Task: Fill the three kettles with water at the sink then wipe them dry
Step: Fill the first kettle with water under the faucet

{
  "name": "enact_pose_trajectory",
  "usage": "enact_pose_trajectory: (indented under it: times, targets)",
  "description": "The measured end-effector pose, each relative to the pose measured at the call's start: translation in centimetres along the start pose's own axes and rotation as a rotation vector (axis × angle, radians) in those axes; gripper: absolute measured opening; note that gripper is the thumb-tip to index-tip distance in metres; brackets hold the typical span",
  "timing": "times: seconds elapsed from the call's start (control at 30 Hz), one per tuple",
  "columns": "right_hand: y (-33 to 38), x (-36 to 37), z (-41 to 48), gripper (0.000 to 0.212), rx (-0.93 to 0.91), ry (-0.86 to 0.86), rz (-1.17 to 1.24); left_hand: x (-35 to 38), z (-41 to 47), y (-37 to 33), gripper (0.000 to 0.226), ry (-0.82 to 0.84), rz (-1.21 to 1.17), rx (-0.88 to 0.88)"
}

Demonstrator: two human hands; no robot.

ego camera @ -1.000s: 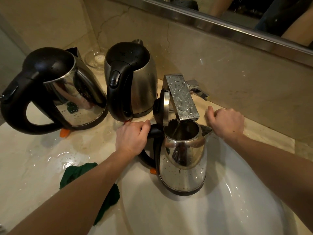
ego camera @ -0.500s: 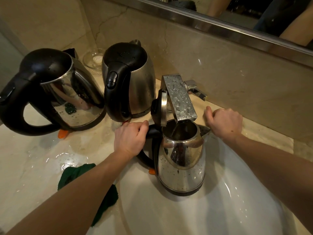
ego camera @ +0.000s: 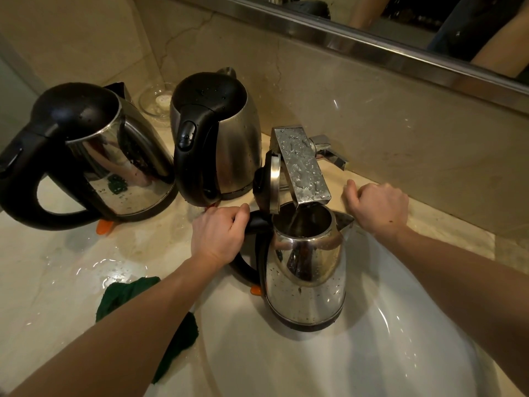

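The left hand (ego camera: 217, 236) wraps its fingers round the black handle of the open steel kettle (ego camera: 306, 276), held in the white sink (ego camera: 372, 353) under the wet, boxy faucet (ego camera: 303, 167). The right hand (ego camera: 378, 206) rests on the marble counter (ego camera: 57, 282), fingers curled, seemingly empty. The mirror-bright kettle (ego camera: 94, 156), the brushed kettle (ego camera: 220, 138) and a crumpled green cloth (ego camera: 126, 293) crowd the left.

We're noting: near kettle (ego camera: 306, 282) gleaming polished steel; tap (ego camera: 303, 167) shining wet chrome; counter (ego camera: 43, 282) glistening glossy stone; cloth (ego camera: 126, 293) looking matt.
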State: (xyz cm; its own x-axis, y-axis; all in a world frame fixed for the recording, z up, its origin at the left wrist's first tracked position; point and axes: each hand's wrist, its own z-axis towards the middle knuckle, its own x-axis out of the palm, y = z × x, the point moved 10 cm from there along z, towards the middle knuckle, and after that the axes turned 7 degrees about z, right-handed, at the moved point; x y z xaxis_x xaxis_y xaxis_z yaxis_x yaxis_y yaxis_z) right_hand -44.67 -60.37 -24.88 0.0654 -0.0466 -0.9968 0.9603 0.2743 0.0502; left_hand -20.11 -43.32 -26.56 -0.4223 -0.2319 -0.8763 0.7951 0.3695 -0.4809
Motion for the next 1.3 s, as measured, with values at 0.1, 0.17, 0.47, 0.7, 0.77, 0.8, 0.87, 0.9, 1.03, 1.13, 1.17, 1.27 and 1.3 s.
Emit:
enact_pose_trajectory:
  times: [0.1, 0.17, 0.47, 0.7, 0.77, 0.8, 0.87, 0.9, 1.03, 1.13, 1.17, 1.27, 1.3]
  targets:
    - [-0.11, 0.15, 0.10, 0.071, 0.001, -0.003, -0.005, -0.12, -0.06, -0.13, 0.047, -0.007, 0.001, 0.004]
    - [-0.08, 0.22, 0.10, 0.071, -0.001, -0.002, -0.007, -0.11, -0.06, -0.11, 0.047, -0.010, -0.003, 0.008]
    - [-0.04, -0.04, -0.06, 0.070, 0.004, 0.008, 0.011, 0.04, 0.06, 0.11, 0.047, -0.024, -0.007, 0.009]
    - [0.02, -0.07, 0.00, 0.069, 0.002, -0.001, 0.015, 0.10, 0.07, 0.19, 0.047, -0.018, 0.000, 0.002]
    - [0.04, -0.06, -0.01, 0.069, -0.002, -0.006, 0.020, 0.04, 0.11, 0.25, 0.047, -0.020, -0.010, -0.004]
    - [0.03, -0.07, 0.00, 0.069, -0.002, -0.009, 0.020, 0.06, 0.11, 0.25, 0.047, -0.019, -0.011, -0.005]
    - [-0.04, 0.02, 0.03, 0.070, -0.001, -0.012, 0.017, 0.13, 0.09, 0.30, 0.047, -0.019, -0.005, -0.006]
    - [-0.05, 0.07, 0.04, 0.070, -0.002, -0.012, 0.015, 0.18, 0.09, 0.34, 0.047, -0.017, -0.004, -0.006]
    - [-0.07, 0.06, 0.07, 0.070, -0.001, -0.011, 0.008, 0.29, 0.04, 0.33, 0.047, -0.005, -0.008, -0.004]
    - [-0.07, 0.19, 0.12, 0.070, -0.004, -0.004, 0.006, 0.23, -0.02, 0.18, 0.047, -0.002, -0.008, -0.001]
    - [-0.07, 0.20, 0.11, 0.070, -0.004, -0.004, 0.004, 0.23, -0.04, 0.17, 0.047, 0.000, -0.008, 0.000]
    - [-0.05, 0.26, 0.14, 0.070, -0.009, -0.009, 0.001, 0.17, 0.01, 0.19, 0.047, -0.007, -0.012, 0.001]
    - [-0.04, 0.29, 0.13, 0.071, -0.011, -0.008, 0.000, 0.16, 0.04, 0.24, 0.047, -0.009, -0.014, 0.000]
